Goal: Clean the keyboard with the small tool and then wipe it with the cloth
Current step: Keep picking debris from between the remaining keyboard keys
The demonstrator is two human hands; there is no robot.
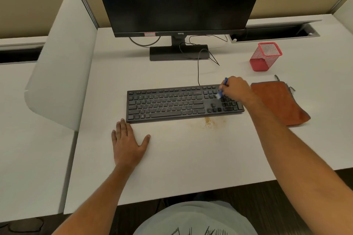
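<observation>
A black keyboard (172, 103) lies across the middle of the white desk (191, 158). My right hand (236, 89) grips a small blue brush (222, 88) over the keyboard's right end, its pale bristle tip down on the keys beside the number pad. My left hand (127, 142) rests flat on the desk, fingers straight, with fingertips touching the keyboard's front left corner. An orange-brown cloth (278, 101) lies folded on the desk just right of the keyboard, partly behind my right forearm.
A dark monitor (179, 0) on its stand rises behind the keyboard, with cables trailing to it. A red mesh pen cup (265, 56) stands at the back right. Yellowish crumbs (209, 121) lie on the desk before the keyboard. A white divider (61, 59) borders the left side.
</observation>
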